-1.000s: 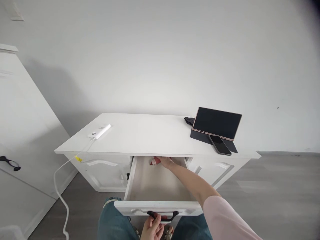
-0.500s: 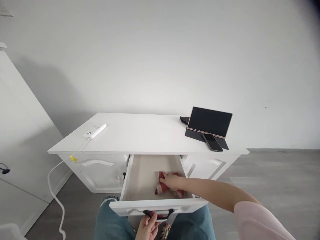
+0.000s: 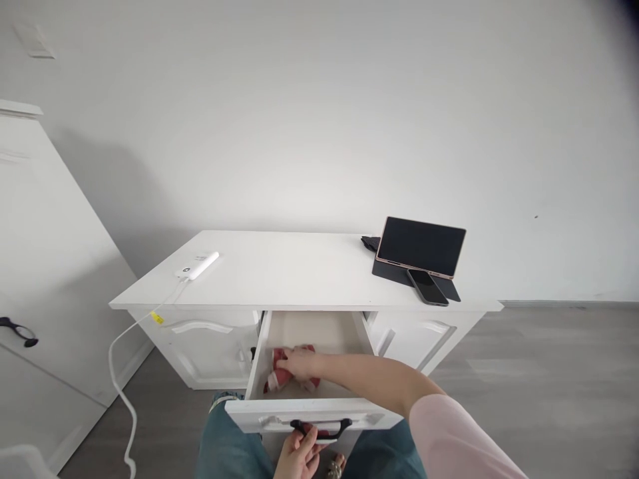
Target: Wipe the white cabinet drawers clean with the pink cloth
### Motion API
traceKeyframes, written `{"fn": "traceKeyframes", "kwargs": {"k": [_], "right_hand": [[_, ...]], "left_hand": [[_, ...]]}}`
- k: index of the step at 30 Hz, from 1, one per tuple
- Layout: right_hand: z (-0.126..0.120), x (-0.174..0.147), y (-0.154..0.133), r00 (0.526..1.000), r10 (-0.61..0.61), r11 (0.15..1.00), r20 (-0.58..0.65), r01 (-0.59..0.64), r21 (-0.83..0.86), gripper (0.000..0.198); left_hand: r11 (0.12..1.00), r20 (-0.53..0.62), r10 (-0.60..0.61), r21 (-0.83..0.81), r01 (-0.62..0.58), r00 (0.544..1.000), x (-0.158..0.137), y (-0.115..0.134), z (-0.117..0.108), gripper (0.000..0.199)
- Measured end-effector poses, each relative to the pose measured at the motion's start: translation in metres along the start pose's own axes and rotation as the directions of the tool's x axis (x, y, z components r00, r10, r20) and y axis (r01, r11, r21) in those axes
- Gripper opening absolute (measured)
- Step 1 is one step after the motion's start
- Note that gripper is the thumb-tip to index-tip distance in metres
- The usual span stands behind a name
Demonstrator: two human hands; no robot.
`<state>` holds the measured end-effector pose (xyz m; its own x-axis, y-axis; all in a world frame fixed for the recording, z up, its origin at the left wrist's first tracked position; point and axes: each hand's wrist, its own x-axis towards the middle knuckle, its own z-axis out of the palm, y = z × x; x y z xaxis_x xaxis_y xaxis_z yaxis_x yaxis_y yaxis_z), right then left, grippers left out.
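1. While the drawer [image 3: 344,332] stands pulled out, I see a red-and-white bundle [image 3: 281,378] inside, near its left side.
2. My right hand [image 3: 299,364] lies over the bundle, touching it; I cannot tell whether it grips.
3. My left hand [image 3: 298,456] grips the black handle [image 3: 342,429].
4. Half a second ago, the bundle lay towards the right.

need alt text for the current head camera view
Right hand holding a red-and-white cloth inside an open drawer; left hand on its black handle. A propped tablet and phone sit on the white desk above.
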<state>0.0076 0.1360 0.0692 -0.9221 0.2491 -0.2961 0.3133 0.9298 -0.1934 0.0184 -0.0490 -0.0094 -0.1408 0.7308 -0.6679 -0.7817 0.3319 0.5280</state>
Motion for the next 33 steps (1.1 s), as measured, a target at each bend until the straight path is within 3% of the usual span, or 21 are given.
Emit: {"fn": "traceKeyframes", "kwargs": {"k": [4,8,11,13,15,17,18,21,22,23,24,27,30,33], "right_hand": [[-0.02,-0.002,0.021,0.988,0.139,0.99,-0.064,-0.136,0.046,0.041],[-0.051,-0.028,0.035,0.984,0.155,0.983,-0.087,-0.145,0.113,0.038],[-0.089,-0.069,0.028,0.987,0.069,0.979,-0.148,-0.038,0.203,0.039],[-0.113,-0.108,0.016,0.933,-0.023,0.948,-0.359,0.135,0.289,0.042],[-0.126,-0.149,0.003,0.836,-0.019,0.938,-0.548,0.205,0.28,0.046],[-0.12,-0.185,-0.005,0.701,0.04,0.962,-0.712,0.165,0.217,0.043],[-0.108,-0.199,-0.007,0.605,0.077,0.978,-0.792,0.11,0.179,0.041],[-0.044,-0.22,-0.002,0.201,0.1,0.994,-0.974,-0.061,0.089,0.042],[-0.018,-0.22,0.002,0.109,0.114,0.987,-0.987,-0.124,0.101,0.044],[0.007,-0.218,0.008,0.052,0.129,0.975,-0.99,-0.191,0.116,0.043],[0.03,-0.213,0.014,0.043,0.155,0.955,-0.987,-0.261,0.139,0.041],[0.077,-0.19,0.031,0.102,0.281,0.891,-0.954,-0.396,0.22,0.044],[0.087,-0.16,0.039,0.098,0.391,0.858,-0.915,-0.399,0.324,0.051],[0.079,-0.132,0.034,0.12,0.406,0.874,-0.906,-0.343,0.346,0.054]], "left_hand": [[1.0,0.019,0.027,-0.014,-0.027,0.999,-0.003,0.002,0.0,0.044],[0.999,0.018,0.048,-0.016,-0.048,0.999,-0.005,0.006,0.003,0.045],[0.999,0.027,0.037,-0.028,-0.036,0.999,-0.006,0.016,0.008,0.045],[1.0,0.04,0.024,-0.018,-0.023,0.999,-0.006,0.026,0.014,0.04],[0.999,0.06,0.037,-0.008,-0.037,0.998,-0.005,0.038,0.022,0.034],[0.997,0.079,0.075,-0.023,-0.074,0.994,-0.002,0.049,0.031,0.031],[0.996,0.088,0.079,-0.034,-0.076,0.993,0.002,0.054,0.035,0.03],[0.995,0.091,0.082,-0.062,-0.077,0.992,0.016,0.068,0.046,0.027],[0.995,0.086,0.083,-0.066,-0.077,0.993,0.022,0.072,0.049,0.027],[0.994,0.08,0.087,-0.07,-0.081,0.993,0.027,0.075,0.051,0.027],[0.993,0.077,0.097,-0.074,-0.091,0.992,0.033,0.078,0.054,0.026],[0.988,0.071,0.133,-0.087,-0.127,0.989,0.046,0.083,0.062,0.026],[0.979,0.056,0.174,-0.119,-0.167,0.983,0.052,0.085,0.07,0.025],[0.97,0.056,0.212,-0.13,-0.204,0.976,0.055,0.086,0.076,0.027]]}}
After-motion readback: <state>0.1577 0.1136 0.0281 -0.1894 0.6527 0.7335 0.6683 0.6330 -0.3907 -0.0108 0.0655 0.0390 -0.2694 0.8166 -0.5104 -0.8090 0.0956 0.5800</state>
